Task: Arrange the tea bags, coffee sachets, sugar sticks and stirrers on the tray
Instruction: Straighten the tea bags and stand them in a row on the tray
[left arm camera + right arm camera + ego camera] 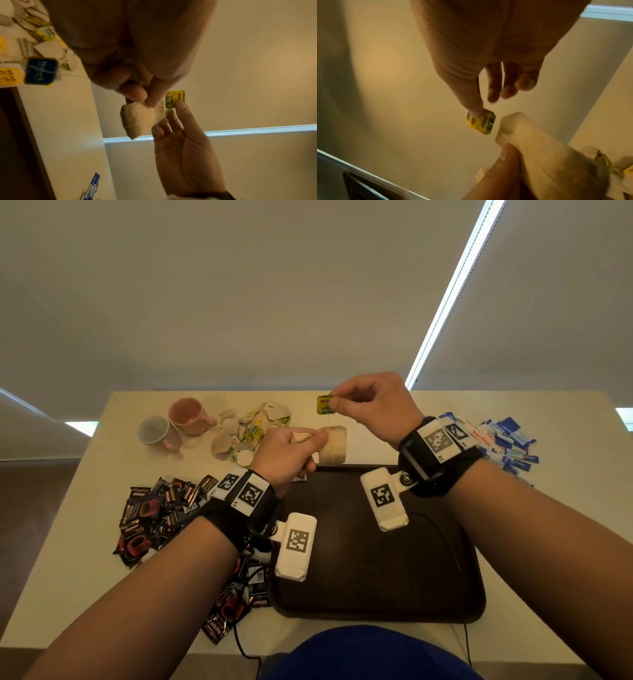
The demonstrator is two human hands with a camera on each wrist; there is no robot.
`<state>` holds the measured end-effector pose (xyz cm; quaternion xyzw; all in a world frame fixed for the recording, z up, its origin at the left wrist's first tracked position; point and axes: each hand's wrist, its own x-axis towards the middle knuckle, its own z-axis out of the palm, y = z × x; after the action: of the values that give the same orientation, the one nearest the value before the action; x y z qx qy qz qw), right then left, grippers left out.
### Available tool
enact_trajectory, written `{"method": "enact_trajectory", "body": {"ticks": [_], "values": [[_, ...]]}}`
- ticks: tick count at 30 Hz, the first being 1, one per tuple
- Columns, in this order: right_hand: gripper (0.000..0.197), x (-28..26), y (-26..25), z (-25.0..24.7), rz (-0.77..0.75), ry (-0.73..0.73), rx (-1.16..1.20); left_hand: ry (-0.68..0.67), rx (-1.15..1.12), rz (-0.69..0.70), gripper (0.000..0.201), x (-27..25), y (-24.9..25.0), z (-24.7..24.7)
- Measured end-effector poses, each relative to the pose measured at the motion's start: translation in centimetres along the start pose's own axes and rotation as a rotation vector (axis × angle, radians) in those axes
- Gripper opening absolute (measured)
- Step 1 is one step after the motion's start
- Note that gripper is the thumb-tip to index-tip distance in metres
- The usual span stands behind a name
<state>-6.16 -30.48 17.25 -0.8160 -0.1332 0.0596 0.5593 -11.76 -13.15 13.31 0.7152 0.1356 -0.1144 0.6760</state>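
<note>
The left hand (286,455) is raised just beyond the far edge of the tray (376,594), thumb and forefinger curled and pinching the top of a tea bag (334,445), which hangs below the grip; more bag paper is bunched in the palm. The right hand (371,409) is a little farther from the tray, thumb and forefinger pinched on the bag's yellow tag (324,405), its other fingers loosely bent and holding nothing. A thin string runs from tag to bag.

Beyond the tray's far left corner lies the tea bag pile (253,429), and left of that two cups (174,422). The coffee sachets (154,515) are heaped just left of the tray. The sugar sticks (507,440) lie beyond its far right corner. The tray sits on the table (68,577) in front of the person.
</note>
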Motion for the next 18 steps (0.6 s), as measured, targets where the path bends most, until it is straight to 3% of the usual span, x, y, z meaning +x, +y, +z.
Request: {"method": "enact_trajectory", "body": {"ticks": [10,14,18], "values": [[0.020,-2.4,-0.8,0.1,0.056,-0.091,0.203,0.046,0.013,0.054,0.013,0.4,0.4,0.4],[0.010,-3.1,-0.3,0.0,0.056,-0.107,0.091,0.060,0.018,0.050,0.010,0.3,0.4,0.3],[0.017,-3.4,0.4,-0.1,0.127,-0.103,-0.028,0.071,0.055,0.061,0.017,0.3,0.4,0.0]]}}
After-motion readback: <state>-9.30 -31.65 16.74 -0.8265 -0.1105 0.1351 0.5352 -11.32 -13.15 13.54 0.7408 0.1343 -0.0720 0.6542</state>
